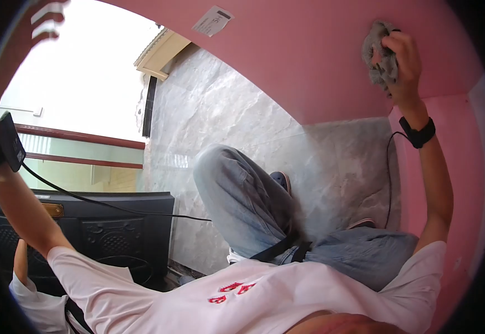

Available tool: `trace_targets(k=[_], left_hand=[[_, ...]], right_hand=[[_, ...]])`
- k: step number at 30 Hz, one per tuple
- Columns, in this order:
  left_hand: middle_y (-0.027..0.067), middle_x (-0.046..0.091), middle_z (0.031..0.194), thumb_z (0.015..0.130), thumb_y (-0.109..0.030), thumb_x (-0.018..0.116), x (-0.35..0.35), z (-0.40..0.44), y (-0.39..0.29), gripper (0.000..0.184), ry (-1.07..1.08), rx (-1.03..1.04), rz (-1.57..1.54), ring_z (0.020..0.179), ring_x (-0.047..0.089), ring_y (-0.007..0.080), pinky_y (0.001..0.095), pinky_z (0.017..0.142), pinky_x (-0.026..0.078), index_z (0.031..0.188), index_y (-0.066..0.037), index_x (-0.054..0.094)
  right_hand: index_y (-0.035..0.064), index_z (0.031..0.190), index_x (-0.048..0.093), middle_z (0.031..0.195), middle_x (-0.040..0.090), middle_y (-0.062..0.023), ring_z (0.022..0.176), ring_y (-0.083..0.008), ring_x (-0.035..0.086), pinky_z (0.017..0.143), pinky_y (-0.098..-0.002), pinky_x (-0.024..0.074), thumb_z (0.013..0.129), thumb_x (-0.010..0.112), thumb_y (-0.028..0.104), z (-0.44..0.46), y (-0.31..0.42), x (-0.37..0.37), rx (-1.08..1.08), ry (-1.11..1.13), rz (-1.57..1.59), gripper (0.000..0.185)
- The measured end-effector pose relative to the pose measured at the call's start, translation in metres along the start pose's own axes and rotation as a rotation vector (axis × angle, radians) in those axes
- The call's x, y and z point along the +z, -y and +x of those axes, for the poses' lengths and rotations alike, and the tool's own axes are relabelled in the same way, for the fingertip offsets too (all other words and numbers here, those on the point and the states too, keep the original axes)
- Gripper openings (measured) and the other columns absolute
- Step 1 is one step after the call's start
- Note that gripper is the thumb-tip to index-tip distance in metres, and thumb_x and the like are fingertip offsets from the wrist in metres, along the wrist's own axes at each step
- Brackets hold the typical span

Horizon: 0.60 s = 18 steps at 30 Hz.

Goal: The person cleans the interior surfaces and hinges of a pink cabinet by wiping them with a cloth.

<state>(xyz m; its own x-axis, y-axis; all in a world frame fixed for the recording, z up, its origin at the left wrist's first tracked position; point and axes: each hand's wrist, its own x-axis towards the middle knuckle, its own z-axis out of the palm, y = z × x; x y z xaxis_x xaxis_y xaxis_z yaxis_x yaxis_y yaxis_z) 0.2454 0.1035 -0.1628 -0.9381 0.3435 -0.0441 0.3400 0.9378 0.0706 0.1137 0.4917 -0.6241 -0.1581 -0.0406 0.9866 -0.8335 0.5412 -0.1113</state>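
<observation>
My right hand [402, 61] is closed on a crumpled grey cloth [380, 50], pressing it against the pink surface [303, 61]. A black strap [419, 133] with a thin cable sits round that wrist. My left hand [26, 32] is raised at the upper left, its fingers spread and dark against the bright background. Nothing shows between those fingers, and whether they touch anything I cannot tell. On the left wrist is a black device [10, 142] with a cable running right. A white printed label [213, 21] is stuck on the pink surface.
Grey marble-patterned floor [231, 106] lies under my bent legs [248, 195]. A dark embossed door-like panel [114, 234] stands at the left, below a glass railing [86, 172]. Another person's sleeve [36, 300] shows at lower left. A pink side wall [437, 111] rises at right.
</observation>
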Motion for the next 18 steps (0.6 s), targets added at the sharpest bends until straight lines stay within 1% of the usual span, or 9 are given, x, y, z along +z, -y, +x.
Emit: trace_targets(k=[3,6,7,8,12,15,16,17,18], left_hand=[[0.012,0.063,0.125,0.102,-0.029,0.052,0.034,0.023,-0.015,0.04,-0.213,0.355,0.04,0.11,0.064,0.0199,0.0301,0.088,0.055,0.134,-0.004,0.055],[0.0124,0.064,0.124,0.098,-0.017,0.054,0.192,0.057,-0.012,0.028,0.295,0.019,-0.581,0.11,0.064,0.0198,0.0315,0.089,0.054,0.118,0.0,0.064],[0.0111,0.065,0.122,0.099,-0.017,0.054,0.25,0.061,-0.015,0.026,0.371,0.359,-0.464,0.104,0.065,0.0195,0.0327,0.088,0.055,0.115,-0.002,0.066],[0.0109,0.064,0.124,0.101,-0.023,0.053,0.273,0.056,-0.072,0.027,0.423,0.415,-0.422,0.103,0.065,0.0202,0.0355,0.091,0.054,0.118,-0.005,0.066],[0.0104,0.063,0.125,0.1,-0.025,0.056,0.354,0.049,-0.073,0.031,0.609,0.511,-0.302,0.11,0.062,0.0277,0.0373,0.096,0.051,0.124,-0.007,0.063],[0.0121,0.063,0.126,0.099,-0.024,0.058,0.349,0.039,-0.041,0.034,0.689,0.513,-0.278,0.111,0.061,0.0326,0.0398,0.099,0.049,0.129,-0.008,0.06],[0.0138,0.063,0.125,0.098,-0.02,0.059,0.328,0.038,-0.038,0.031,0.788,0.337,-0.269,0.111,0.061,0.0336,0.0403,0.099,0.049,0.127,-0.007,0.063],[0.0147,0.065,0.121,0.097,-0.015,0.059,0.313,0.037,-0.023,0.027,0.756,0.379,-0.249,0.11,0.063,0.0314,0.0398,0.096,0.05,0.122,-0.005,0.066],[0.014,0.067,0.113,0.096,-0.013,0.06,0.287,0.038,-0.014,0.025,0.818,0.273,-0.191,0.104,0.065,0.0282,0.0375,0.093,0.051,0.118,-0.003,0.067]], right_hand=[[0.0072,0.101,0.063,0.099,0.062,-0.0075,0.088,-0.0262,0.062,0.074,-0.0346,0.0522,0.076,0.079,0.004,-0.004,-0.001,-0.001,0.025,0.01,-0.008,0.029],[0.0068,0.102,0.063,0.099,0.061,-0.0074,0.088,-0.0255,0.062,0.075,-0.0338,0.0518,0.076,0.079,0.003,-0.004,-0.006,-0.004,-0.004,0.014,-0.018,0.031],[0.0066,0.103,0.063,0.099,0.061,-0.0074,0.088,-0.0254,0.062,0.075,-0.0335,0.0516,0.076,0.079,0.003,-0.004,-0.006,-0.002,0.024,-0.001,-0.014,0.032],[0.0064,0.103,0.063,0.098,0.06,-0.0074,0.088,-0.0253,0.061,0.076,-0.0332,0.0514,0.076,0.079,0.003,-0.003,-0.005,0.0,0.05,-0.014,-0.01,0.032],[0.0061,0.101,0.063,0.097,0.059,-0.0074,0.088,-0.0256,0.061,0.076,-0.0328,0.0511,0.077,0.078,0.002,0.006,0.002,0.006,0.153,-0.036,-0.016,0.029],[0.0026,0.102,0.062,0.099,0.059,-0.0108,0.088,-0.0261,0.059,0.081,-0.0312,0.0487,0.077,0.079,0.002,0.006,0.016,0.007,0.322,-0.004,-0.006,0.031],[0.0045,0.095,0.059,0.091,0.055,-0.008,0.085,-0.0219,0.058,0.079,-0.032,0.0468,0.081,0.076,0.003,0.014,0.023,0.012,0.383,-0.008,0.291,0.022],[0.0064,0.087,0.057,0.083,0.051,-0.0052,0.082,-0.0176,0.056,0.076,-0.0328,0.045,0.084,0.072,0.005,0.013,0.027,0.012,0.463,-0.036,0.591,0.016],[0.0053,0.091,0.056,0.085,0.051,-0.0063,0.083,-0.0192,0.056,0.077,-0.0332,0.0457,0.083,0.072,0.003,0.009,0.015,0.011,0.282,-0.106,0.238,0.018]])
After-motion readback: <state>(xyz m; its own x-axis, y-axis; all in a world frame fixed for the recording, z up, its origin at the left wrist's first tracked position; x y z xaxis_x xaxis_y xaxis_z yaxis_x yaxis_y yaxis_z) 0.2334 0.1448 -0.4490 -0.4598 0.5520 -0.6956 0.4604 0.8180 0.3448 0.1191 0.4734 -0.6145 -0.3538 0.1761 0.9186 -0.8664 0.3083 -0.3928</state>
